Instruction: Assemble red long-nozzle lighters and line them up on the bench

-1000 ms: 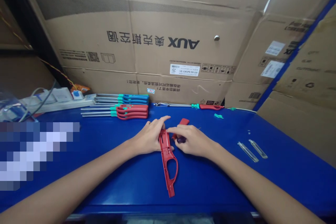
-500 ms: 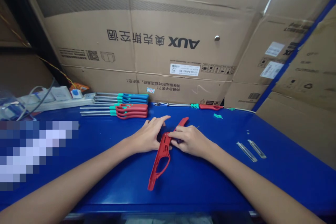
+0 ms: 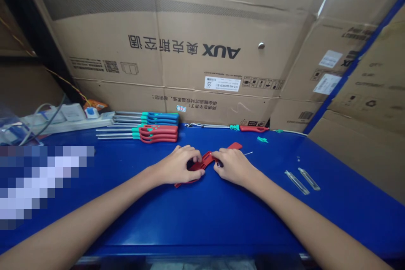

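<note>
Over the middle of the blue table, my left hand (image 3: pixel 180 165) curls its fingers around a red lighter handle shell (image 3: pixel 208 158), whose moulded inner side shows. Its lower end pokes out under my left hand, and its far end shows beyond my right knuckles. My right hand (image 3: pixel 233 164) is closed at the shell's middle, thumb and finger close to it. A thin metal shaft (image 3: pixel 249 153) sticks out behind that hand and a dark handle end shows at the palm, like a small screwdriver; most of it is hidden by the fingers.
Stacked gas lighters with red handles (image 3: pixel 160 134) and blue handles (image 3: pixel 163 118) lie at the back left, near a power strip (image 3: pixel 69 124). Behind are another red lighter (image 3: pixel 253 129) and a green piece (image 3: pixel 262 139). Two clear tubes (image 3: pixel 297 182) lie right. Cardboard (image 3: pixel 190 17) walls the back.
The red shell has swung from nearly upright to slanting up to the right. My left hand has closed over its lower part, and my right hand has shifted slightly with it.
</note>
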Motion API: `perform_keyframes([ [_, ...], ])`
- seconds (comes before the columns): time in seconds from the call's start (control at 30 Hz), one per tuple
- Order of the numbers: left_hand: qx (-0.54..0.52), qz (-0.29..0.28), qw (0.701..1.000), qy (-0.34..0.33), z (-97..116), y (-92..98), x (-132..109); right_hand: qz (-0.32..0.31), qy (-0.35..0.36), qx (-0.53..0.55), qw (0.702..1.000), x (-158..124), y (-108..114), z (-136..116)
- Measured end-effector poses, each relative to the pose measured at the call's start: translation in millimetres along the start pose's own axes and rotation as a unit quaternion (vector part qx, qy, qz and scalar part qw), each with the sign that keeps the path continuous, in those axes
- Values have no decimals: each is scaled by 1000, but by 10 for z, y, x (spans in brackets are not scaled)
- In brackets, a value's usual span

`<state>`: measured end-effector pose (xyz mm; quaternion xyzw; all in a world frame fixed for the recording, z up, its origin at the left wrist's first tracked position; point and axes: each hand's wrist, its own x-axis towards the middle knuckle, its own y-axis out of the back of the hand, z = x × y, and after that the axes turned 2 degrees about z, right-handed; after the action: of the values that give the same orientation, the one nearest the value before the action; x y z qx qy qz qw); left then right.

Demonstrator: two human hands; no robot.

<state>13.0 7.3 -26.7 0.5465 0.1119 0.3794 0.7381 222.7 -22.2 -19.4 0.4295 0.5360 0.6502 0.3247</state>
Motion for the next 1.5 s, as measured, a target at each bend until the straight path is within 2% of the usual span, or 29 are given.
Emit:
perform_keyframes([
  [0.1,20,0,1000,-13,6,2,-7,28,-20,26,999,16,15,80],
  [0.23,2,-2,1000,-29,-12,4,-25,114,-33,88,989,32,1,211],
  [0.37,-4,-2,999,-37,35,-17,-43,195,-9,159,968,39,-11,275],
  [0.5,1,-7,998,-59,91,-12,-58,253,-71,244,934,70,32,339],
  [0.57,4,1,997,-73,90,7,-61,257,-122,310,907,98,65,401],
  [0.67,14,18,997,-78,58,41,-58,220,-181,401,870,139,110,520],
  [0.8,24,42,997,-68,14,63,-44,200,-205,429,856,164,141,649],
  [0.97,37,63,995,-61,-4,45,-24,224,-197,410,862,149,129,642],
  [1.1,48,65,995,-53,-23,27,-13,227,-153,298,915,104,100,504],
  [1.33,65,85,993,-39,-74,28,5,166,-111,218,955,46,133,318],
  [1.5,64,96,993,-35,-40,34,11,101,-79,252,959,30,172,227],
])
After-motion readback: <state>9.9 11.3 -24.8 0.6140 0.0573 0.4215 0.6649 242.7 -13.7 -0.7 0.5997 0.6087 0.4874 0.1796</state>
